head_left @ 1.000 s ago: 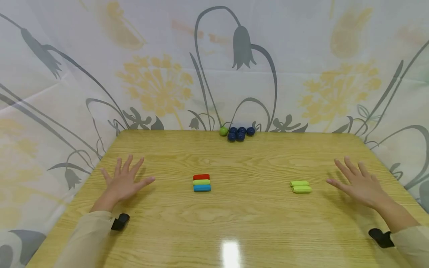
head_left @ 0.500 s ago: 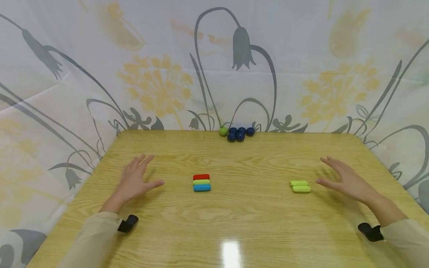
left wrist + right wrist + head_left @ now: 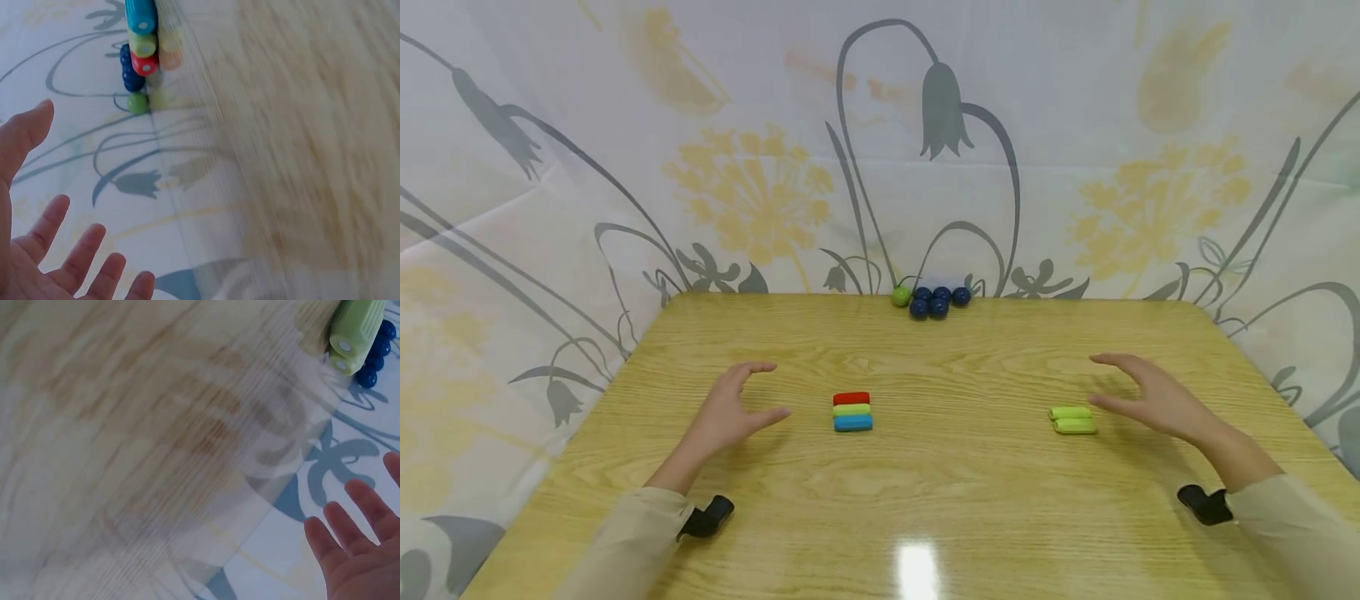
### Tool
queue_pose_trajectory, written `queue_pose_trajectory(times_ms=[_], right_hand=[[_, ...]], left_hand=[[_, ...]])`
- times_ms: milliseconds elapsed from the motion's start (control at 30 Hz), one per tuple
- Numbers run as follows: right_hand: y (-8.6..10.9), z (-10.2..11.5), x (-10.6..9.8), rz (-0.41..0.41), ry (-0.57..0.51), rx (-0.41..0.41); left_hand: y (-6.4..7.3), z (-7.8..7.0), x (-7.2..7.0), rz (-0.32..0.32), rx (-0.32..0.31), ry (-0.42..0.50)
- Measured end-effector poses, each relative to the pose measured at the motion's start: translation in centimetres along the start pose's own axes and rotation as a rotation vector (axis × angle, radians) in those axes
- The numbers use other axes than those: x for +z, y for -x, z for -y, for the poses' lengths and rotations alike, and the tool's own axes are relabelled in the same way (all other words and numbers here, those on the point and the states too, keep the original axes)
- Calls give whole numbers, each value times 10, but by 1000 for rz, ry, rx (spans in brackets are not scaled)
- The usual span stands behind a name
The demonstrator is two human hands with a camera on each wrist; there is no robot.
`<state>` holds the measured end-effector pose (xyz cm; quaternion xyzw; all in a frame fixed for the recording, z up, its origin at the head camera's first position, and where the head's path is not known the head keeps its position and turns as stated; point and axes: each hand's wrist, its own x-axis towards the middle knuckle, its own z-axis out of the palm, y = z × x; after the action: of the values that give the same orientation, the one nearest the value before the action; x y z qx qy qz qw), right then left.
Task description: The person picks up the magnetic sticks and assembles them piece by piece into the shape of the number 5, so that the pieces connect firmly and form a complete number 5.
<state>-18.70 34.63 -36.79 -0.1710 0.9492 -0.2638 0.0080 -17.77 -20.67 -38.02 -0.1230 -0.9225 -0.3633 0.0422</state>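
Note:
Left of the table's middle, three short cylinders lie side by side: red (image 3: 852, 398), yellow-green (image 3: 852, 410) and blue (image 3: 853, 423). My left hand (image 3: 730, 417) hovers to their left, thumb and fingers spread apart, touching nothing. Two more yellow-green cylinders, a far one (image 3: 1070, 412) and a near one (image 3: 1075, 426), lie together on the right. Just to their right is my right hand (image 3: 1157, 404), holding nothing, its thumb tip very close to them. Both wrist views show fingers apart; the blue cylinder (image 3: 141, 15) there has a pale dot on its end.
At the table's back edge several dark blue balls (image 3: 938, 308) sit in a cluster, with a green ball (image 3: 900, 297) on their left. Flower-patterned cloth (image 3: 880, 167) rises behind and beside the wooden table (image 3: 962, 483). A black device (image 3: 707, 517) is on each wrist.
Both hands have moved inward, the left one rightward and the right one leftward, each closer to its cylinders. Their widely spread fingers have drawn together, facing the thumbs. The cylinders stay put.

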Motion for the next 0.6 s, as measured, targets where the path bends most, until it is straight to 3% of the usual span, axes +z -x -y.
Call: queue_pose_trajectory(times_ms=[233, 600], right_hand=[[-8, 5, 1, 16, 5, -5], [-19, 12, 9, 20, -22, -75]], left_hand=[[1, -13, 11, 48, 23, 102], [2, -26, 24, 119, 32, 154]])
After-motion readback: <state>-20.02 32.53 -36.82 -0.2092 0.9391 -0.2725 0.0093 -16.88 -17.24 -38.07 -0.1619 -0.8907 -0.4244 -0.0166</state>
